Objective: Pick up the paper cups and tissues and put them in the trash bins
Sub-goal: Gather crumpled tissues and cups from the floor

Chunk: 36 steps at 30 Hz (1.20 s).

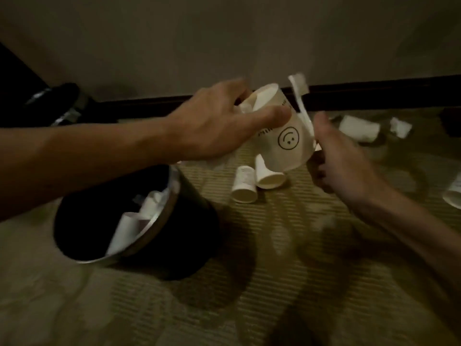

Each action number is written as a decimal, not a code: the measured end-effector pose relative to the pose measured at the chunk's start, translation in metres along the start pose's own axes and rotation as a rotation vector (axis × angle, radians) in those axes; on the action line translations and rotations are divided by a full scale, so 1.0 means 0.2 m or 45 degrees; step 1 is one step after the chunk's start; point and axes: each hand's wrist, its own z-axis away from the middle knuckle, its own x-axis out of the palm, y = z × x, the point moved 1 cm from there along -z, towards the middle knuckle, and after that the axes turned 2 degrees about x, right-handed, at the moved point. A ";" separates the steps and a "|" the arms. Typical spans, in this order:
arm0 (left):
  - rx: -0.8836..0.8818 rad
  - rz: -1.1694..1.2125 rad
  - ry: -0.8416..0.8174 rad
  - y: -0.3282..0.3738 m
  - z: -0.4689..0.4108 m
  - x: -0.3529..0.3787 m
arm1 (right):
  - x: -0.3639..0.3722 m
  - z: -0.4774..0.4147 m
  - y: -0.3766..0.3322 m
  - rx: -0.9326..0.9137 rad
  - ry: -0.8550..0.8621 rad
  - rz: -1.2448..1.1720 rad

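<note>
Dim light, motion blur, woven mat floor (287, 245).

Bin (194, 236): black, tilted, below the left forearm and short of the left fingers. White tissue and a cup lie inside.

Right hand (341, 161): fingers curled. Thumb and forefinger pinch the low end of a white toothbrush (300, 103), which stands up with its bristle head above the thumb.

Left hand (212, 128): grips the cup (287, 143). Thumb lies across its side, the other fingers curl over its rim. The cup is off the floor and tilted, with the printed face upside down and crumpled tissue in its mouth. It sits between the two hands, its side touching the toothbrush.

Two small cups (244, 186) lie on their sides on the mat, under the held cup.

Beyond the right fingertips: tissue wads (359, 128) on the mat. To their right, at the frame edge, lies another cup (452, 196).
</note>
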 end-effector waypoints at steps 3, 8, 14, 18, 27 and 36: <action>-0.066 -0.001 0.104 -0.13 0.18 -0.30 | 0.20 -0.04 -0.18 -0.091 -0.106 0.035; -0.225 -0.039 0.105 -0.39 0.46 -0.55 | 0.56 -0.09 -0.40 -0.226 -0.331 0.196; -0.395 0.233 0.127 -0.77 0.57 -0.52 | 0.86 -0.15 -0.51 -0.117 -0.414 0.447; -0.492 0.396 0.086 -1.01 0.59 -0.45 | 1.03 -0.19 -0.51 0.016 -0.459 0.607; -0.401 0.412 -0.147 -1.25 0.54 -0.09 | 1.21 -0.24 -0.39 0.066 -0.582 1.319; -0.152 0.190 -0.227 -1.32 0.55 -0.08 | 1.32 -0.32 -0.42 0.091 -0.637 1.547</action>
